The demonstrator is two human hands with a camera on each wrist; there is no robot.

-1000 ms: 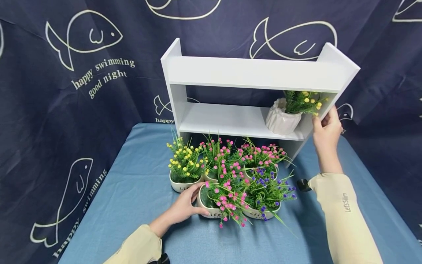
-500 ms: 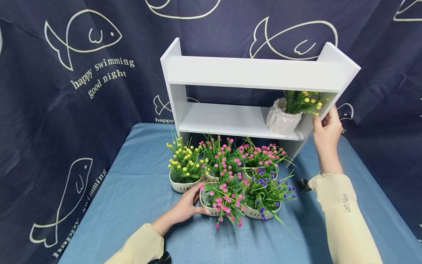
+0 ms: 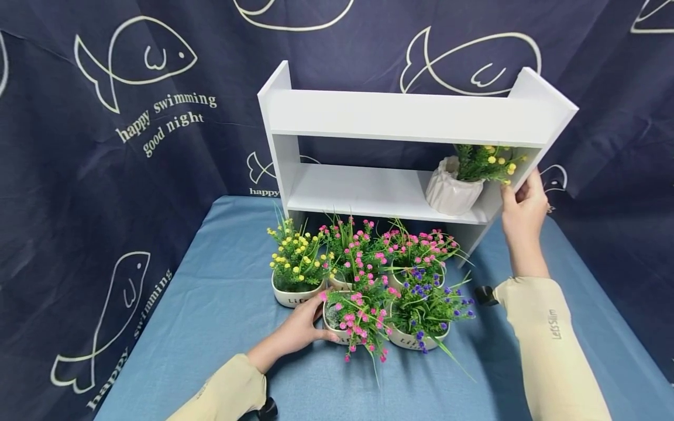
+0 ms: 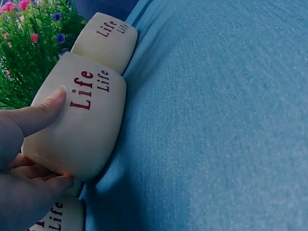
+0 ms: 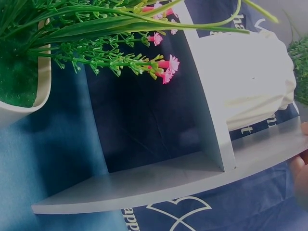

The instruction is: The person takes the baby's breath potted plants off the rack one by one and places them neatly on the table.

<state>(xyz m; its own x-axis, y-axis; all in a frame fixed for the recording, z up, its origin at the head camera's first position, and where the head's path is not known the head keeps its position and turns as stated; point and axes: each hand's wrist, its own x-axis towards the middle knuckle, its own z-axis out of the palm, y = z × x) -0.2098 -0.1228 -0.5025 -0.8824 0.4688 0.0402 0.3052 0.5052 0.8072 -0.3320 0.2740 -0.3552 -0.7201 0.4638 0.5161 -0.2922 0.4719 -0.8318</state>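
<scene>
My left hand (image 3: 301, 328) grips the left end of a cream oval flowerpot (image 4: 94, 130) with pink flowers (image 3: 363, 318). Its thumb lies on the front by the "Life" lettering and the fingers are at the end. The pot stands on the blue cloth, front left of the cluster. My right hand (image 3: 525, 216) holds the edge of the right side panel (image 5: 159, 180) of a white two-tier shelf (image 3: 400, 117); in the right wrist view only some fingertips (image 5: 301, 166) show. On the lower tier, beside that panel, stands a white pleated pot (image 3: 454, 193) with yellow flowers.
A pot with yellow flowers (image 3: 297, 263) stands left. Purple flowers (image 3: 423, 310) grow from the pot at front right. Two pots of pink flowers (image 3: 421, 248) stand behind, close against the shelf's front. A dark fish-print curtain (image 3: 131, 193) hangs behind the blue-covered table (image 3: 210, 280).
My left hand has shifted the pink-flowered pot slightly right and back, and its flowers now hang a little differently. My right hand keeps its place on the shelf panel.
</scene>
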